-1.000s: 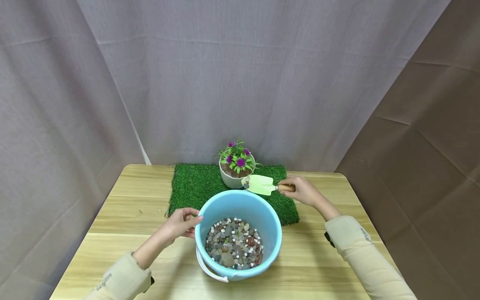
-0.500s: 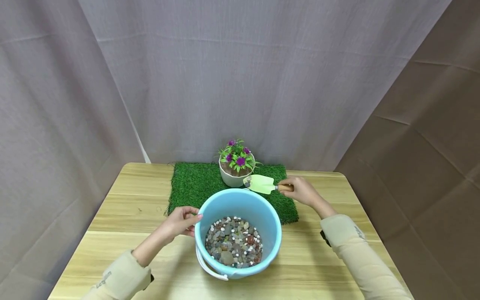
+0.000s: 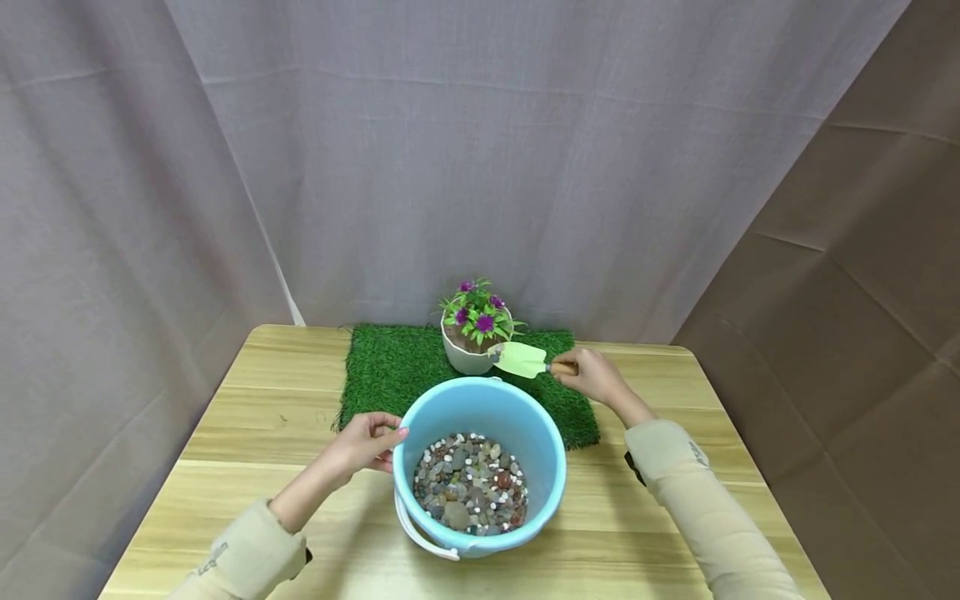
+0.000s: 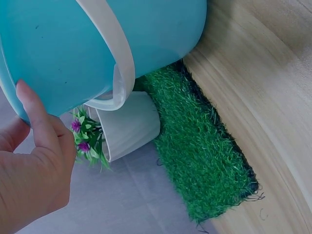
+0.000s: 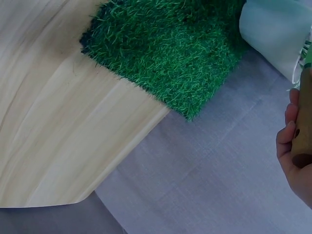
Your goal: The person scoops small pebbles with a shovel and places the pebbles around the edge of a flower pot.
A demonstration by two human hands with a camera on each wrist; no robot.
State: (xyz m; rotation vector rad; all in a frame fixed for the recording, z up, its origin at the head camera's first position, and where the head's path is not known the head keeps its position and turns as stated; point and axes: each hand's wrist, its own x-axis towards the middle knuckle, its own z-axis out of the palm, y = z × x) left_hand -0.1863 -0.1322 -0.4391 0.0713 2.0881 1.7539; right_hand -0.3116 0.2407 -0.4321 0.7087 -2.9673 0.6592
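My left hand (image 3: pixel 367 443) pinches the left rim of a light blue bucket (image 3: pixel 487 408), thumb at the rim and fingers against the outside. Mixed pebbles (image 3: pixel 468 492) cover the bucket's bottom. In my right hand (image 3: pixel 594 377) I grip the wooden handle of a pale green garden trowel (image 3: pixel 522 360). A few stones (image 3: pixel 494 354) sit at the blade's tip, which is at the front right rim of a white flowerpot (image 3: pixel 465 362). Purple flowers (image 3: pixel 485 323) and green leaves grow from brown soil there. The right wrist view shows fingers round the trowel handle (image 5: pixel 303 122).
Under the pot lies a green artificial grass mat (image 3: pixel 393 367) on a wooden table (image 3: pixel 285 408). The bucket's white carrying handle (image 3: pixel 420 533) hangs down on its near left side. Grey curtains (image 3: pixel 480 167) stand behind the table, and a brown one (image 3: pixel 847 317) on the right.
My right hand has moved slightly forward and up, bringing the trowel's tip up to the pot's rim. My left hand stays on the bucket.
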